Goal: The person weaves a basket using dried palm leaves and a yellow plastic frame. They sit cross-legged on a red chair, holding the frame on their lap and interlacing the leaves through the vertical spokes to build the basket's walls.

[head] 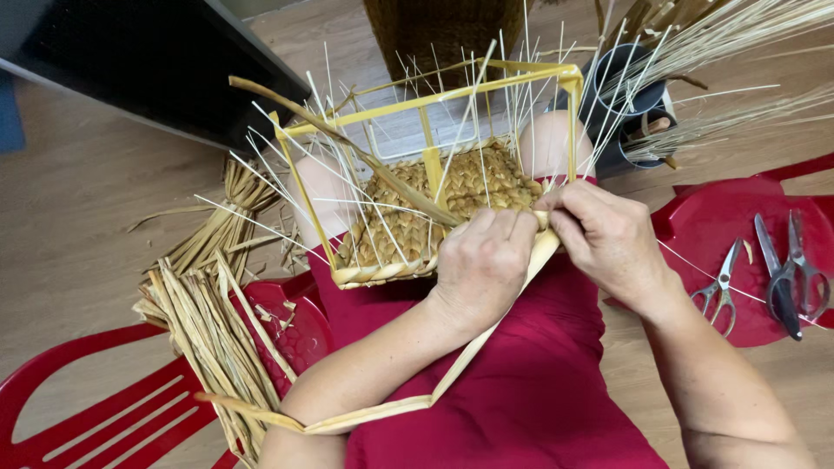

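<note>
Both hands are down on the near edge of the basket point(434, 217), which sits on the person's lap over the red cloth point(521, 391). The left hand point(482, 260) is curled over, knuckles up, fingers closed on the flat weaving strand point(486, 334) right where it meets the basket's rim. The right hand point(608, 239) sits just beside it, fingertips pinched on the same strand at the rim, the two hands almost touching. From that grip the strand runs back toward the person, down under the left wrist, then bends sharply and trails off to the left across the lap. Just ahead of the fingers lies the woven bottom of the basket, tight plaited rows, with a braided edge to the left of the left hand. Around it stands a yellow frame point(426, 104), and thin pale spokes point(347, 174) fan up and outward past both hands. Well to the left of the grip, a bundle of dried strips point(208, 321) rests on a red chair point(104, 408). To the right of the right hand, a red stool point(721, 234) carries small scissors point(719, 291) and larger dark-handled scissors point(790, 278) side by side. Beyond the basket, a dark container point(625, 104) holds more pale stalks.
</note>
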